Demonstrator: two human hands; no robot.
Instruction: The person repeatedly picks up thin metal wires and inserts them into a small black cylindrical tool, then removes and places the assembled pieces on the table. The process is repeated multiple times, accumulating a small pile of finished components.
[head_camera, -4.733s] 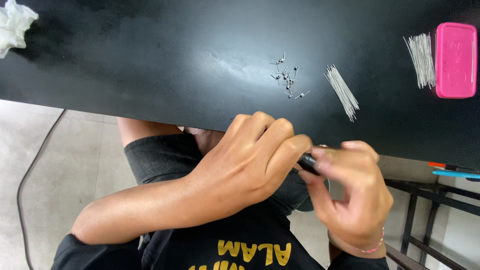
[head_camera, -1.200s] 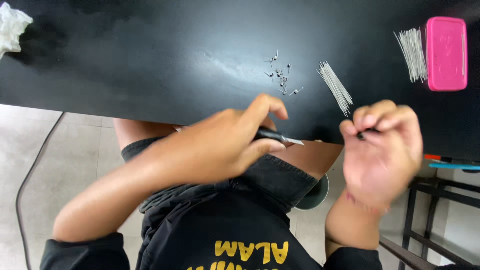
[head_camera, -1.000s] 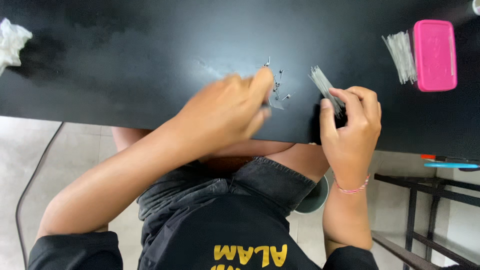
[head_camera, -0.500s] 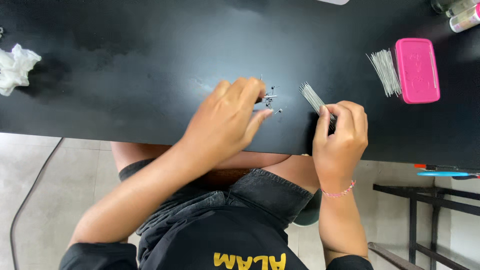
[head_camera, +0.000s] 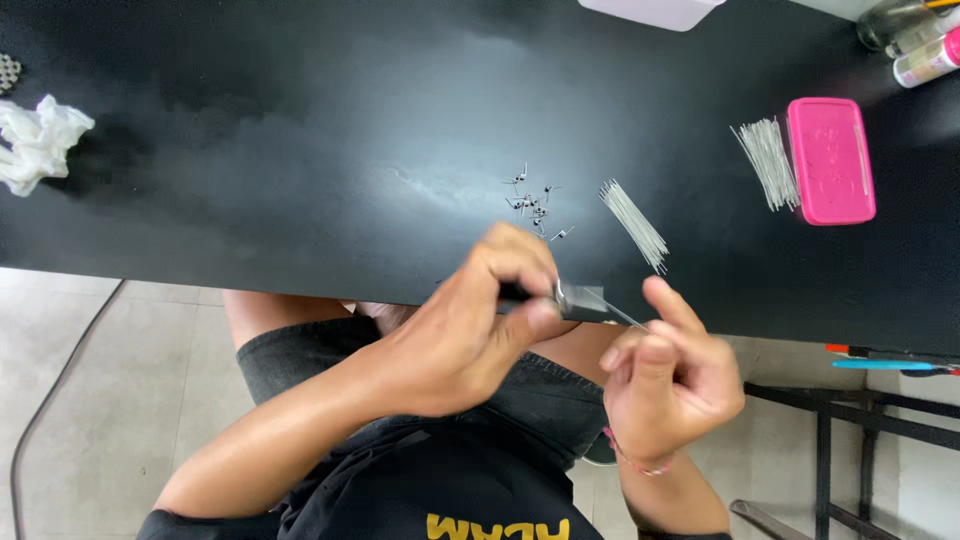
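Left hand (head_camera: 470, 340) clamped on dark-handled pliers (head_camera: 575, 300), right hand (head_camera: 670, 370) pinching thin wire (head_camera: 622, 316) at its tip, both just off desk (head_camera: 300, 170) edge | I judge wire light, springy, easily kinked: hold near end | bent pieces (head_camera: 532, 200), wire bundle (head_camera: 633, 222) beyond.
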